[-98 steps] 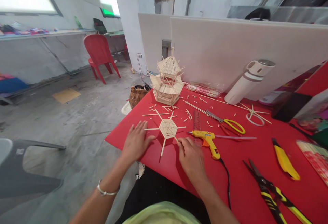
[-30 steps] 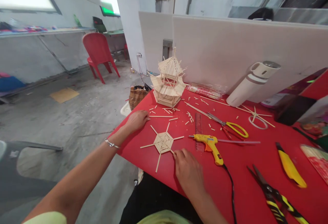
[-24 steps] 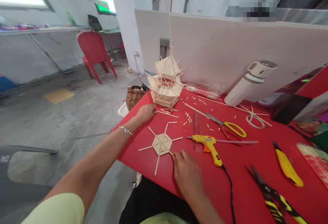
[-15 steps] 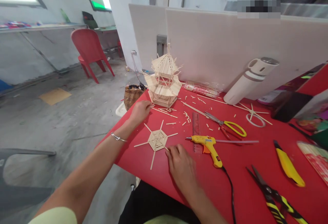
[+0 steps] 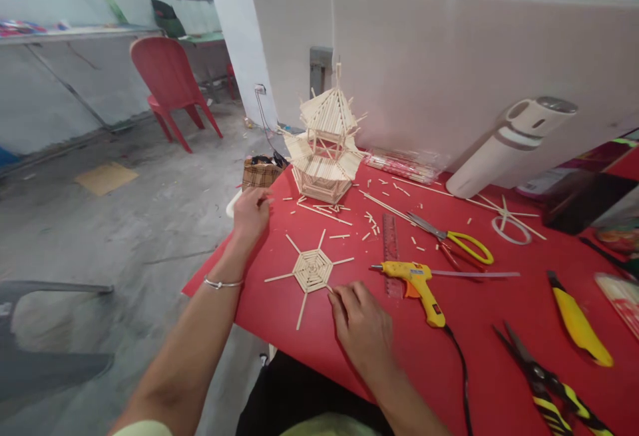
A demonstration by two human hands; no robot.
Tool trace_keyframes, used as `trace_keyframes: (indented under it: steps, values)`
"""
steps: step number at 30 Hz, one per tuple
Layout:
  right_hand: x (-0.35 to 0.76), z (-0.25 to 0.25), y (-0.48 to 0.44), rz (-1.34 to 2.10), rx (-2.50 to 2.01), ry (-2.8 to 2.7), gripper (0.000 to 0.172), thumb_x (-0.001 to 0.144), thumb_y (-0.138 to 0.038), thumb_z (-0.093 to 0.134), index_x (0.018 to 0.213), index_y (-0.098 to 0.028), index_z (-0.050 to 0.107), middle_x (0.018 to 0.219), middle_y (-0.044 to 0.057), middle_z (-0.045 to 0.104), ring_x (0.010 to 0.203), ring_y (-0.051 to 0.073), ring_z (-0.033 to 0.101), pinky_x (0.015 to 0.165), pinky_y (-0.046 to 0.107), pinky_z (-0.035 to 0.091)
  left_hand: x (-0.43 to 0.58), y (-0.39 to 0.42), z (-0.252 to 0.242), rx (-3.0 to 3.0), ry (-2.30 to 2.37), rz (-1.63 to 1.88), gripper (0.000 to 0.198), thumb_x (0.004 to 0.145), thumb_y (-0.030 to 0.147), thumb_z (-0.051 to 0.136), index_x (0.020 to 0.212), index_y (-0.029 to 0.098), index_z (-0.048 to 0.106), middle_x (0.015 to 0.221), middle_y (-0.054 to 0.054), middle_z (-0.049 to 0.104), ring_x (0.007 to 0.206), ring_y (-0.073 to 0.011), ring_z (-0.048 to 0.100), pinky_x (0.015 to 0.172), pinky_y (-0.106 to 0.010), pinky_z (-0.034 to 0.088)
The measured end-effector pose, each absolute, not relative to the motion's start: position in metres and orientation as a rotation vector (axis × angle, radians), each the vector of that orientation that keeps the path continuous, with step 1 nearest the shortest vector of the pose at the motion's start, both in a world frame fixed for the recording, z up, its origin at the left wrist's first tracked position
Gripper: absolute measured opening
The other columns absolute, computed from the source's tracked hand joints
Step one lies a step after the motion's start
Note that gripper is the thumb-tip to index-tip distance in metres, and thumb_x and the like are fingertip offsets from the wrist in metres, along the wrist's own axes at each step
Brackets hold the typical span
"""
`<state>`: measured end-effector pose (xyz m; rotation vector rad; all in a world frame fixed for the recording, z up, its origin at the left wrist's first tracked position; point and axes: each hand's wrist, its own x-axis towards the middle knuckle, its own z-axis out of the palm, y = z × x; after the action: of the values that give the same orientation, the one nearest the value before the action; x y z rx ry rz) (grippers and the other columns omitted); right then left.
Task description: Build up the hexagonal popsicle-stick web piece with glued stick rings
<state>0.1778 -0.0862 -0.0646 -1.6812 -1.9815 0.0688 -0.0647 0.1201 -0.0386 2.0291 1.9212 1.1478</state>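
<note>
A flat hexagonal web of thin wooden sticks (image 5: 312, 271), with spokes sticking out, lies on the red table (image 5: 294, 316). My right hand (image 5: 364, 323) pinches the end of its lower-right spoke. Over the table's left edge is my left hand (image 5: 251, 216), fingers curled together; anything inside them is too small to make out. Behind the web stands a two-tiered pagoda model (image 5: 327, 166) built of the same sticks. Cut stick pieces (image 5: 324, 213) are scattered at its foot. A yellow glue gun (image 5: 414, 281) rests to the right of my right hand, its nozzle pointing left.
A clear ruler (image 5: 392, 243) lies partly under the glue gun. Yellow-handled scissors (image 5: 449, 236), a yellow cutter (image 5: 579, 326) and black-yellow shears (image 5: 539, 376) are on the right. A white flask (image 5: 509, 150) leans at the back. A red chair (image 5: 170, 83) stands on the floor beyond.
My left hand has drawn back leftward from the stick pieces beside the pagoda. My right hand keeps its pinch on the spoke. The view has shifted slightly.
</note>
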Motion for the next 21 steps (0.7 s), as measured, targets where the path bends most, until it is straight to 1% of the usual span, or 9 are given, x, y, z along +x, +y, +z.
trace_keyframes:
  steps: [3,8,10,12,14,15,17,19,21]
  values:
    - [0.178,-0.064,-0.086,0.075,-1.668,-1.978,0.025,0.102,-0.030,0.044,0.101,-0.022,0.068,0.089,0.003,0.065,0.080,0.013,0.062,0.069,0.024,0.040,-0.068,0.120,-0.043,1.948,1.958,1.122,0.022,0.087,0.034,0.049,0.078,0.019,0.064,0.079,-0.004,0.065,0.076,-0.0173,0.058,0.072,-0.027,0.042]
    - [0.177,-0.063,-0.086,0.063,-1.677,-1.968,0.026,0.102,-0.030,0.043,0.100,-0.022,0.068,0.087,0.003,0.066,0.078,0.013,0.063,0.069,0.024,0.041,-0.065,0.114,-0.043,1.936,2.093,0.878,0.042,0.094,0.046,0.040,0.064,0.020,0.053,0.060,-0.002,0.054,0.062,-0.0166,0.050,0.059,-0.028,0.032]
    - [0.177,-0.064,-0.086,0.058,-1.674,-1.965,0.025,0.102,-0.030,0.044,0.099,-0.022,0.068,0.086,0.003,0.066,0.077,0.013,0.063,0.069,0.023,0.041,-0.064,0.113,-0.043,1.992,2.091,0.861,0.046,0.093,0.047,0.041,0.058,0.020,0.050,0.061,-0.003,0.054,0.062,-0.0165,0.051,0.059,-0.029,0.032]
    - [0.177,-0.064,-0.086,0.054,-1.663,-1.956,0.025,0.102,-0.029,0.044,0.100,-0.021,0.068,0.085,0.003,0.066,0.077,0.013,0.063,0.069,0.023,0.041,-0.063,0.113,-0.043,2.087,1.972,0.943,0.042,0.091,0.042,0.046,0.057,0.019,0.052,0.072,-0.006,0.061,0.069,-0.0165,0.055,0.064,-0.028,0.037]
    - [0.177,-0.062,-0.084,0.064,-1.659,-1.946,0.025,0.102,-0.029,0.044,0.101,-0.021,0.068,0.086,0.003,0.066,0.078,0.014,0.063,0.068,0.023,0.041,-0.063,0.112,-0.042,2.135,1.823,1.051,0.028,0.087,0.035,0.052,0.067,0.018,0.062,0.088,-0.007,0.065,0.077,-0.0166,0.058,0.071,-0.028,0.042]
    - [0.177,-0.061,-0.082,0.074,-1.659,-1.940,0.025,0.102,-0.029,0.044,0.101,-0.022,0.068,0.086,0.003,0.066,0.078,0.014,0.063,0.068,0.023,0.041,-0.063,0.111,-0.040,2.126,1.756,1.084,0.022,0.085,0.033,0.054,0.073,0.018,0.065,0.091,-0.007,0.066,0.079,-0.0166,0.059,0.073,-0.028,0.044]
    - [0.177,-0.055,-0.076,0.114,-1.650,-1.937,0.027,0.102,-0.030,0.044,0.100,-0.022,0.069,0.086,0.003,0.065,0.077,0.014,0.062,0.068,0.023,0.041,-0.062,0.108,-0.036,2.076,1.584,1.050,0.018,0.082,0.031,0.057,0.079,0.017,0.069,0.087,-0.006,0.068,0.076,-0.0162,0.059,0.072,-0.028,0.046]
    - [0.175,-0.047,-0.067,0.173,-1.632,-1.942,0.027,0.101,-0.031,0.045,0.098,-0.023,0.070,0.087,0.003,0.065,0.078,0.013,0.063,0.069,0.023,0.042,-0.060,0.101,-0.031,2.041,1.329,0.889,0.020,0.080,0.035,0.063,0.076,0.017,0.070,0.077,-0.004,0.068,0.069,-0.0150,0.059,0.067,-0.027,0.046]
    - [0.172,-0.039,-0.057,0.230,-1.622,-1.949,0.024,0.100,-0.031,0.047,0.098,-0.023,0.070,0.089,0.002,0.065,0.080,0.014,0.063,0.071,0.023,0.042,-0.055,0.092,-0.025,2.048,1.069,0.676,0.022,0.076,0.039,0.070,0.073,0.017,0.071,0.073,-0.002,0.067,0.066,-0.0137,0.058,0.063,-0.025,0.045]
